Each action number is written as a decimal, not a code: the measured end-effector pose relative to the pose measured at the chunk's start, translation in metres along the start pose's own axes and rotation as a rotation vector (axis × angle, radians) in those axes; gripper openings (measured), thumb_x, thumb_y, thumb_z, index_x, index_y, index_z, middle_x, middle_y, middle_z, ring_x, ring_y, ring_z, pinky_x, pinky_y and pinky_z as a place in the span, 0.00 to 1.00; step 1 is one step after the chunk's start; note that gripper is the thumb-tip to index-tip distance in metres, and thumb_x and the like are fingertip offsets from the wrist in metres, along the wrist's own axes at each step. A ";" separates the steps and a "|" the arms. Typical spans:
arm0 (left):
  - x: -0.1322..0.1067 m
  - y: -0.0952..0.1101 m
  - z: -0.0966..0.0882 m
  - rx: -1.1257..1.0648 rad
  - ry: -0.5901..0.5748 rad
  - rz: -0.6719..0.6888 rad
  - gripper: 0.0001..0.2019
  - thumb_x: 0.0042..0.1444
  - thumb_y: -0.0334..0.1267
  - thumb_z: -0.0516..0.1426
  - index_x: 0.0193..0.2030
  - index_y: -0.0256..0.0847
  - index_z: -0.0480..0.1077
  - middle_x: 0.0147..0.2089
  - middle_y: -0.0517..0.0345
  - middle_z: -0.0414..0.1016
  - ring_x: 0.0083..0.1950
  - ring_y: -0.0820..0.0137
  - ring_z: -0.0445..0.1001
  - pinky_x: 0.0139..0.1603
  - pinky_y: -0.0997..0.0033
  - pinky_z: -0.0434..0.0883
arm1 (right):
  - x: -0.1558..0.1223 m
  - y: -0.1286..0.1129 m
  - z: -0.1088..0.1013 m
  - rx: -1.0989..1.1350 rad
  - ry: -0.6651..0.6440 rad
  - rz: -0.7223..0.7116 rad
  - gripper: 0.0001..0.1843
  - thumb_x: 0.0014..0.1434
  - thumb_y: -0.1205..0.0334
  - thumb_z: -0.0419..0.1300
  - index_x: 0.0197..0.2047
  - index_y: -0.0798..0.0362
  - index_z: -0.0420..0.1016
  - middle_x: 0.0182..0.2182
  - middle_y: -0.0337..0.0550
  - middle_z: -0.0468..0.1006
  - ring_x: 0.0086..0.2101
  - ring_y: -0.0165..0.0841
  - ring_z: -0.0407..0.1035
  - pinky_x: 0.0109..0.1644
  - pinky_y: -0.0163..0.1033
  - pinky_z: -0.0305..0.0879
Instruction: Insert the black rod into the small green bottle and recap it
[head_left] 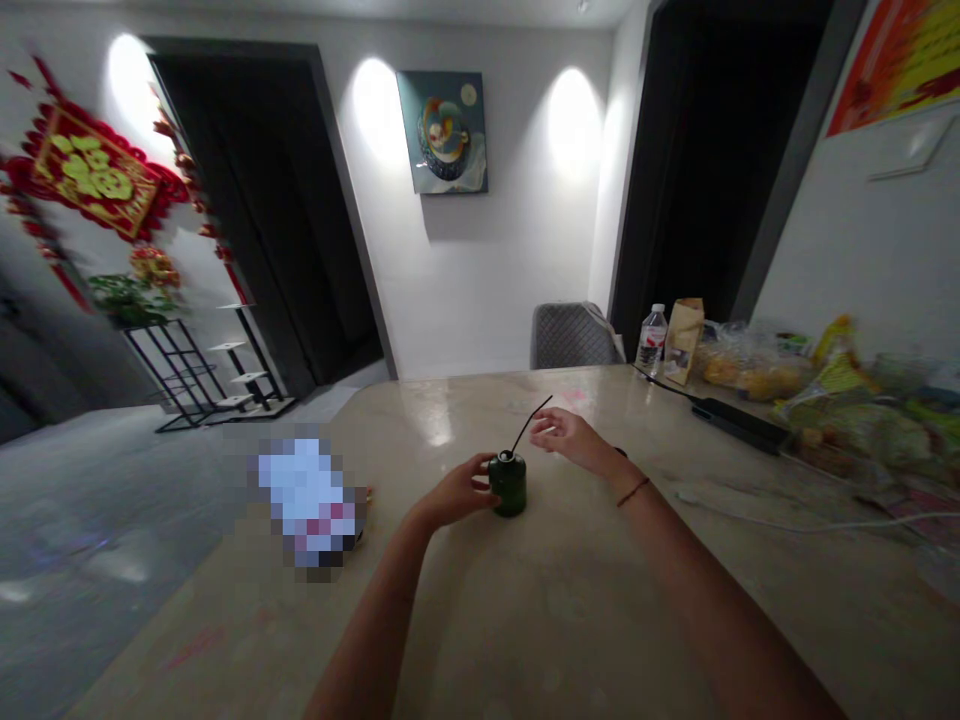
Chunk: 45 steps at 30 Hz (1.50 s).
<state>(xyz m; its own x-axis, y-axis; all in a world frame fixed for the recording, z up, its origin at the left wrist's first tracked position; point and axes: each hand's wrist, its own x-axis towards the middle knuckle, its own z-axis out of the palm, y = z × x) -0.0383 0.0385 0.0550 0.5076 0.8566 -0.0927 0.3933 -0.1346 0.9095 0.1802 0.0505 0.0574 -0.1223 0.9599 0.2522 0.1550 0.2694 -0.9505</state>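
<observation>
On a pale stone counter (540,620), a dark green cup (508,486) stands upright in the open, well apart from the water bottle (652,340) and bagged food (750,365) along the far side. The left hand (457,492) curls closed against the cup's side, bracing it, while the right hand (566,440) is loosely pinched, its fingertips (541,428) near the thin black straw (531,423) rising from the top; whether they touch it cannot be told.

A thin dark cord bracelet (634,491) circles the bare right wrist (611,465).
</observation>
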 end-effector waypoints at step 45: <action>0.017 -0.050 0.021 0.695 0.340 0.066 0.27 0.47 0.25 0.45 0.56 0.36 0.61 0.57 0.50 0.65 0.57 0.68 0.63 0.59 0.70 0.55 | -0.001 0.069 0.058 -0.279 0.016 -0.032 0.34 0.34 0.60 0.67 0.48 0.54 0.65 0.41 0.46 0.74 0.40 0.38 0.69 0.45 0.42 0.64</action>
<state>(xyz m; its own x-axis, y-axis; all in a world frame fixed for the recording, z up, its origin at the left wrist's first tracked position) -0.0332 0.0491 -0.0003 0.3278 0.9265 0.1848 0.8179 -0.3762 0.4354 0.1342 0.0633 -0.0195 -0.1169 0.9509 0.2865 0.4152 0.3088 -0.8557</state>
